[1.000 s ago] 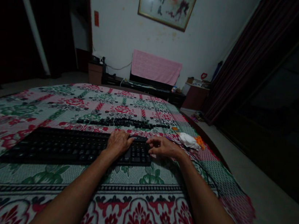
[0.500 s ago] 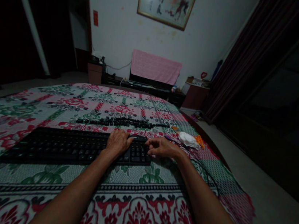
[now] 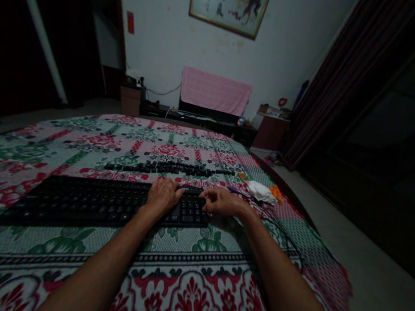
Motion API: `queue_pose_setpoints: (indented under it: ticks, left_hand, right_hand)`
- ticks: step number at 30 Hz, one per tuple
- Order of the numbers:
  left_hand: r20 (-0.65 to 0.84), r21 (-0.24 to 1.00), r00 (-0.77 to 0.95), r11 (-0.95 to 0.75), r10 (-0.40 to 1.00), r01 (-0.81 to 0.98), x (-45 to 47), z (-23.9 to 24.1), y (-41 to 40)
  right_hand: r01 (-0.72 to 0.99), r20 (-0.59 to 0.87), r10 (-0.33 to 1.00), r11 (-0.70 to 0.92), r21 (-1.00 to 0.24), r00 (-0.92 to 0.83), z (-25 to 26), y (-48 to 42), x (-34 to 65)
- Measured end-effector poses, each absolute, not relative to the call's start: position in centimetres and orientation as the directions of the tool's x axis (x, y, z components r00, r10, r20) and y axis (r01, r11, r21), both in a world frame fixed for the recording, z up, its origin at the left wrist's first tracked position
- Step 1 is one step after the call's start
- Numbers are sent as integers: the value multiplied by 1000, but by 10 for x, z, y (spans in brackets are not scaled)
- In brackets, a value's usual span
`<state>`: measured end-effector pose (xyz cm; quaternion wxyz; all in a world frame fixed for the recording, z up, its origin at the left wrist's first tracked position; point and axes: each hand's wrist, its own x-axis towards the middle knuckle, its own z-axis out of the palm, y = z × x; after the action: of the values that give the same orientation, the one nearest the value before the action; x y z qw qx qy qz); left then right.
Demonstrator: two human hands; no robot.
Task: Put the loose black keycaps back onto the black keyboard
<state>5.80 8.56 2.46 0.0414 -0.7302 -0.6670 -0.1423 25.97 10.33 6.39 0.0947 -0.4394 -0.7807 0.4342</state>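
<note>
A long black computer keyboard (image 3: 90, 204) lies across the patterned bedspread. My left hand (image 3: 163, 194) rests palm down on it, just left of the number pad, thumb apart and fingers pointing to the back edge; the fingertips are hard to see. Over the right end of the number pad (image 3: 188, 209), my right hand (image 3: 220, 201) has its fingers curled and the thumb and forefinger drawn together. Whatever small thing might be between them cannot be made out. Behind the keyboard runs an uneven row of loose black keycaps (image 3: 175, 169).
To the right sit a crumpled white bundle (image 3: 261, 191) and an orange item (image 3: 276, 193). A dark cable (image 3: 288, 237) curves over the bedspread (image 3: 194, 256) near my right forearm. Beyond the bed, a pink towel (image 3: 216, 90) covers a screen on a low cabinet.
The view has shifted slightly. Both hands stay at nearly the same spots on the keyboard; my right hand's fingers move only a little.
</note>
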Motion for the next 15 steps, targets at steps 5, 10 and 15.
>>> queue_pose_setpoints:
  ticks: [5,10,15]
  left_hand:
    - [262,138,75,-115,962,984,58,26,84]
    - [262,126,68,-103,963,987,58,26,83]
    - [267,122,68,-104,961,987,58,27,84]
  right_hand:
    - [618,-240,790,210,-758,-563,65,102,259]
    - [610,-276,791,149,-778,-545,61,105,260]
    - [615,-268,814,133,-777,-516,60,105,260]
